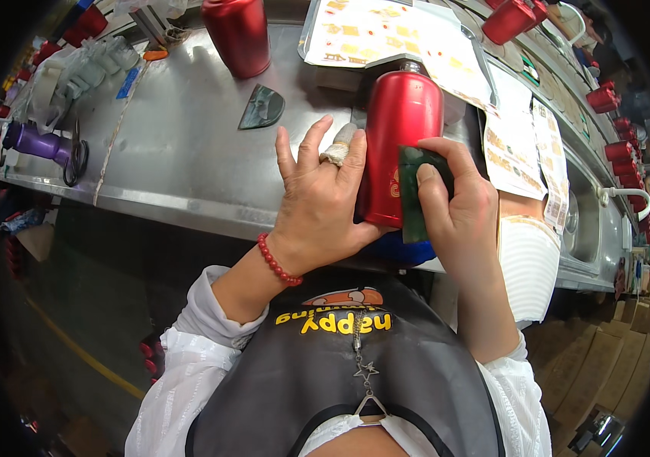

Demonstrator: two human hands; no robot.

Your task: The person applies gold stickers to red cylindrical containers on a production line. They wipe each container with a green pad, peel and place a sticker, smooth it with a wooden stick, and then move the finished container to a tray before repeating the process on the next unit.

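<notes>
Bottle (403, 107), red — between both hands, at the table's (188, 152) near edge. Right hand (458, 202): grip holding a green scraper (413, 209) at its lower right side. Left hand (321, 198): grip wide, fingers spread alongside. Beyond — second scraper (262, 108), red canister (238, 39).

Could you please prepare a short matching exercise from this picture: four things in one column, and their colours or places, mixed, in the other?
Things:
1. bottle
2. bracelet
3. tool with a cord
4. flat piece in the right hand

Descriptions:
A. dark green
B. purple, toward the picture's left edge
C. glossy red, beside the left hand
D. red beads, around the left wrist

Pairs: 1-C, 2-D, 3-B, 4-A
</notes>
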